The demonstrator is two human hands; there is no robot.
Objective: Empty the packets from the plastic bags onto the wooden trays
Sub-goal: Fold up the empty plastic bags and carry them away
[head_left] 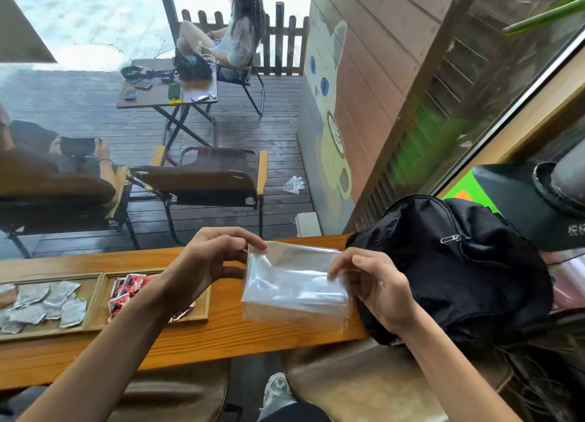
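Observation:
A clear plastic bag (294, 282) with flat white packets inside hangs just above the wooden counter (196, 336). My left hand (209, 260) pinches its top left corner. My right hand (376, 282) pinches its right edge. To the left lie two wooden trays side by side. The far-left tray (91, 295) holds several grey-white packets (47, 304). The nearer tray (205, 304) holds red packets (126, 292), partly hidden by my left forearm.
A black backpack (456, 266) sits on the counter's right end, right behind my right hand. Beyond the counter is a wet deck with folding chairs (205, 181), a small table (164, 92) and two seated people. A wooden wall stands to the right.

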